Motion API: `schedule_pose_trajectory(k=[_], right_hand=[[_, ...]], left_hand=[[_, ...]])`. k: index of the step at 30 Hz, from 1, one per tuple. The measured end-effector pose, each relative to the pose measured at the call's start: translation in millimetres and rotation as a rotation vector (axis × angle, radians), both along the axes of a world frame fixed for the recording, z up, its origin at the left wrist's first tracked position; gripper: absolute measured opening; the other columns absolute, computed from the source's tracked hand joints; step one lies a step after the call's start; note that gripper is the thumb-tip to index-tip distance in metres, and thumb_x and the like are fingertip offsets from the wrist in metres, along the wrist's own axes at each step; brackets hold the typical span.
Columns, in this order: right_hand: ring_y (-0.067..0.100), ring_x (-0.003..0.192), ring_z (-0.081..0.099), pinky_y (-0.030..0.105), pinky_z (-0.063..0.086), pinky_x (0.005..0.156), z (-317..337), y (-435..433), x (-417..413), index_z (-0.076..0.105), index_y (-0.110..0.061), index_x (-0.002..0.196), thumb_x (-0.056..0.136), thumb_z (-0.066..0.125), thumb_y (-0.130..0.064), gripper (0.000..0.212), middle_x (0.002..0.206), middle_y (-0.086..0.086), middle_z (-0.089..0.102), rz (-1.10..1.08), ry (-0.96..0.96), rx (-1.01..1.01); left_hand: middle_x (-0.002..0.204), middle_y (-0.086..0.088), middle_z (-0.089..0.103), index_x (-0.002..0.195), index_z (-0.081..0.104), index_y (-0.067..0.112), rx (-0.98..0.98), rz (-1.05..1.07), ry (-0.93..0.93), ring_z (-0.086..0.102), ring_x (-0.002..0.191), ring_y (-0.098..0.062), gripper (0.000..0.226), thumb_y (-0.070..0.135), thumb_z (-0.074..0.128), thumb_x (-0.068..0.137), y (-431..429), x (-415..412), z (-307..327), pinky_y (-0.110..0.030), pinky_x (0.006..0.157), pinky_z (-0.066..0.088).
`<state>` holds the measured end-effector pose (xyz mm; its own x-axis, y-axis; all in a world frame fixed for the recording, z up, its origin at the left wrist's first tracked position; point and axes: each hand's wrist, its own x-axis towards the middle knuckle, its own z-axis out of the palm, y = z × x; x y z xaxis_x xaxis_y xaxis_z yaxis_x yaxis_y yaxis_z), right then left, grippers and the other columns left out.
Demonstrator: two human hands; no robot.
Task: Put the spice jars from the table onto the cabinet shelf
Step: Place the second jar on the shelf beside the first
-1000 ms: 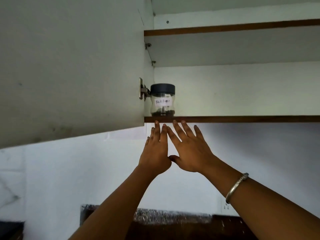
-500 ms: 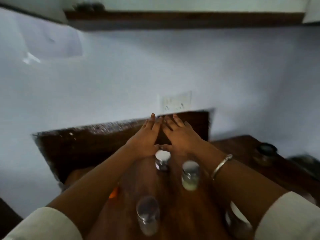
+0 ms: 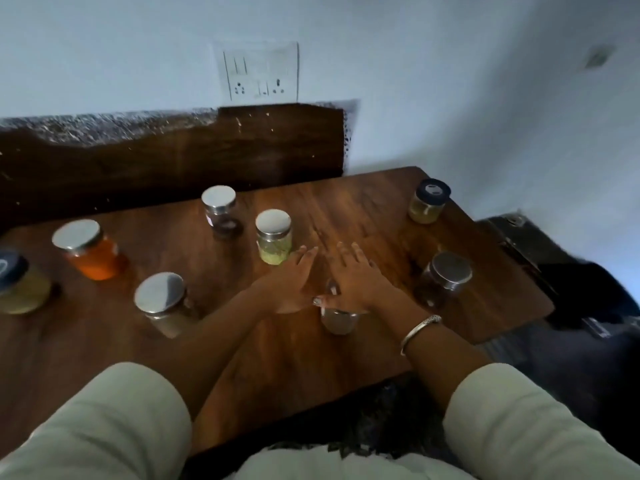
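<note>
Several spice jars stand on the wooden table [image 3: 346, 209]. A small jar [image 3: 338, 323] sits right under my hands, its lid mostly hidden by them. My left hand [image 3: 290, 285] and my right hand [image 3: 354, 277] hover side by side just above it, fingers stretched out flat and holding nothing. A green-filled jar [image 3: 274, 239] stands just beyond my left fingertips. A dark-filled jar [image 3: 221, 212] is farther back. An orange jar [image 3: 92, 252] and a silver-lidded jar [image 3: 163, 304] stand to the left. The cabinet shelf is out of view.
A dark jar with a steel lid [image 3: 446, 279] is near the table's right edge, and a black-lidded yellow jar [image 3: 429, 202] sits at the far right corner. Another black-lidded jar [image 3: 20, 284] is at the far left. A socket plate [image 3: 261, 72] is on the wall behind.
My view has swung down from the cabinet shelf, where a black-lidded jar stands, to the table. Both hands came down with it and now hover over a small jar.
</note>
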<state>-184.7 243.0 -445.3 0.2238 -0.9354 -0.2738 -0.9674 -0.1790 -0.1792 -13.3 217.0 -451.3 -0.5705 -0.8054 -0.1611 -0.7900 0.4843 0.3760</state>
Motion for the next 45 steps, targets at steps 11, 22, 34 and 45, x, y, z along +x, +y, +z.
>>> schedule_pose_trajectory(k=[11, 22, 34, 45], right_hand=[[0.030, 0.129, 0.042, 0.040, 0.040, 0.103, -50, 2, -55, 0.003, -0.028, 0.147, 0.073, 0.075, -0.040, 0.104, 0.150, 0.008, 0.022, 0.153, -0.291, 0.057], [0.003, 0.117, 0.040, 0.009, 0.039, 0.086, -4, -17, -57, 0.025, -0.030, 0.143, 0.069, 0.080, -0.030, 0.092, 0.137, -0.009, 0.039, -0.102, -1.123, 0.041], [0.001, 0.104, 0.060, 0.022, 0.054, 0.080, 60, -13, -6, 0.039, -0.031, 0.131, 0.073, 0.067, -0.049, 0.067, 0.118, -0.013, 0.056, -0.145, -1.370, -0.114], [0.020, 0.100, 0.066, 0.030, 0.055, 0.076, 68, 11, 19, 0.054, -0.014, 0.123, 0.072, 0.051, -0.065, 0.072, 0.114, 0.009, 0.065, -0.307, -1.483, 0.111]], left_hand=[[0.150, -0.015, 0.028, 0.148, 0.001, 0.008, 0.160, 0.296, 0.169, 0.040, 0.131, -0.027, 0.096, 0.018, 0.068, 0.081, 45, -64, -27, -0.025, 0.101, 0.035], [0.141, 0.006, 0.036, 0.147, 0.000, 0.026, 0.122, 0.519, 0.779, 0.037, 0.126, -0.005, 0.081, 0.012, 0.055, 0.090, 48, -53, 15, -0.018, 0.098, 0.039], [0.143, 0.002, 0.028, 0.145, -0.012, 0.029, -0.084, 0.381, 0.953, 0.043, 0.129, -0.012, 0.123, 0.011, 0.080, 0.065, 45, -38, 69, -0.036, 0.102, 0.046], [0.141, 0.013, 0.026, 0.145, -0.020, 0.023, 0.070, 0.354, 0.974, 0.041, 0.128, -0.006, 0.109, 0.022, 0.066, 0.077, 47, -11, 86, -0.038, 0.106, 0.042]])
